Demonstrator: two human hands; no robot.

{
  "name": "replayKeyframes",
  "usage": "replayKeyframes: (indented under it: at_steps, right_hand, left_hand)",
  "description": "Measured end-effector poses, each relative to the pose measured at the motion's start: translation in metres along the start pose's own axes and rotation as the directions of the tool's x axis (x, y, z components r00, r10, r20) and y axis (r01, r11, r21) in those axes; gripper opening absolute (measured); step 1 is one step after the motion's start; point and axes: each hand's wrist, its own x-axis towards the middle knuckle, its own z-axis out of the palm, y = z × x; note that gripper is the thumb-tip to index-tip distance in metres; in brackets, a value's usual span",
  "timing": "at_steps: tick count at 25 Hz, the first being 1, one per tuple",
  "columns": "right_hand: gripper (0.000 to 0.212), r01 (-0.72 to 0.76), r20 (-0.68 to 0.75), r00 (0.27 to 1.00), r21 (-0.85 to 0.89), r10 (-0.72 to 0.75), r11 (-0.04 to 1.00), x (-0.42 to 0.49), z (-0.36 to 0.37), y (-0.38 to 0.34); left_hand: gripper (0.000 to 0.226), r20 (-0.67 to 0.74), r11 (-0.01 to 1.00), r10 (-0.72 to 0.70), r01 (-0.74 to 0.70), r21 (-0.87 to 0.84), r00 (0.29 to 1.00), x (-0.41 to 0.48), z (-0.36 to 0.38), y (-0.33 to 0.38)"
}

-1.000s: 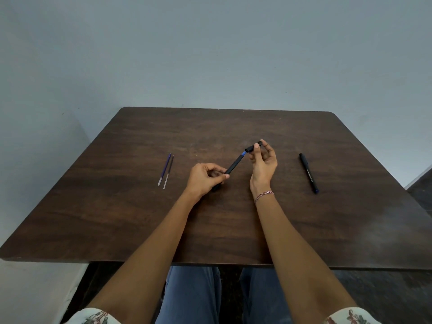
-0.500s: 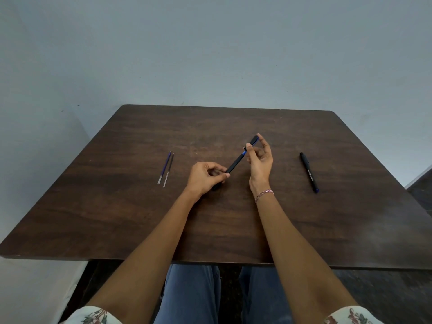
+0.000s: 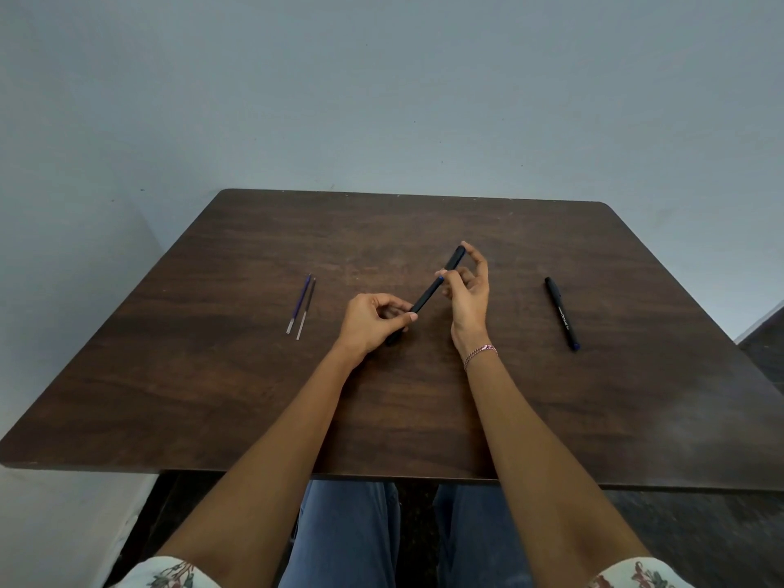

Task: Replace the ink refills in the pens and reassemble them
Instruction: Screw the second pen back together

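A black pen [image 3: 428, 295] slants above the middle of the dark wooden table [image 3: 424, 418], held by both hands. My left hand [image 3: 371, 322] grips its lower end. My right hand [image 3: 466, 299] pinches its upper end, where the black cap [image 3: 454, 258] sits on the barrel and a thin blue band shows just below it. A second black pen [image 3: 562, 312] lies capped on the table to the right of my right hand. Two thin ink refills [image 3: 302, 305], one blue and one dark, lie side by side to the left of my left hand.
A plain grey wall rises behind the table's far edge. My legs in blue jeans [image 3: 352, 532] show under the near edge. A strip of dark floor is visible at the far right.
My right hand has pushed the cap down onto the pen's upper end, closing the gap. My left hand kept its grip on the lower end.
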Motion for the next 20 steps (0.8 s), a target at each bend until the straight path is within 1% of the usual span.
replayKeyframes:
  at_steps: [3,6,11,15,20]
  right_hand:
    - [0.042,0.01,0.048,0.999,-0.029,-0.008,1.0,-0.0017,0.0009,-0.0006]
    - [0.041,0.012,0.109,0.994,-0.061,-0.006,0.998,-0.0029,0.0011,-0.0003]
    - [0.051,0.049,0.189,0.982,-0.117,-0.026,0.992,-0.0033,0.0025,0.0023]
    - [0.062,0.082,0.217,0.975,-0.178,-0.042,0.981,-0.0018,0.0024,0.0057]
    - [0.07,0.122,0.273,0.96,-0.223,-0.058,0.967,-0.0035,0.0025,0.0054]
  left_hand:
    - [0.015,-0.017,1.0,-0.005,0.005,-0.025,1.0,-0.0006,0.0003,0.0]
    - [0.014,-0.048,0.998,-0.024,0.021,-0.067,0.999,-0.0009,0.0007,0.0002]
    - [0.015,-0.06,0.99,-0.04,0.031,-0.135,0.997,-0.001,-0.0009,-0.0001]
    - [0.014,-0.062,0.987,-0.038,0.028,-0.159,0.997,-0.0014,-0.0012,-0.0003]
    - [0.013,-0.068,0.981,-0.045,0.031,-0.194,0.997,-0.0014,-0.0019,-0.0004]
